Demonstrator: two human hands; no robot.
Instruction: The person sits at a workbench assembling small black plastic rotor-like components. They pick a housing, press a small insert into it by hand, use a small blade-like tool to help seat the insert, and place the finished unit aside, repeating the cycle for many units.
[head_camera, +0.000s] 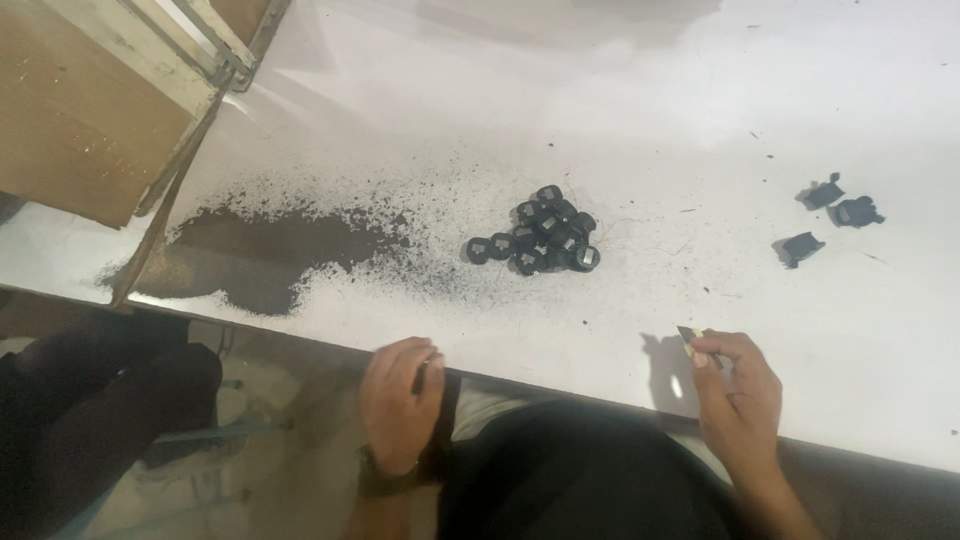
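White, dusty surface (620, 110) seen from above, with my two hands at its near edge. My right hand (738, 392) is closed in a pinch on a small dark blade-like piece (688, 333), held between thumb and fingertips just above the near edge. Only its tip shows; that tip points away from me and slightly left, toward the middle of the surface, so its long axis seems to run from my fingers out toward the far edge. I cannot tell its full length or exact kind. My left hand (400, 400) sits just off the near edge, over my lap, curled around a slim dark object (430, 375) that is mostly hidden; what it is I cannot tell.

Progress, as judged from the layout: a heap of small round black parts (545, 232) lies near the middle of the surface, touching one another, with two lying just to its left. Three irregular black pieces (828, 215) lie well apart from the heap, toward the right edge, set down singly. Most of the parts thus appear to remain in the heap. Black powder (275, 245) spreads thickly toward the left edge and thins toward the heap. A wooden board (80, 110) covers the far left corner.
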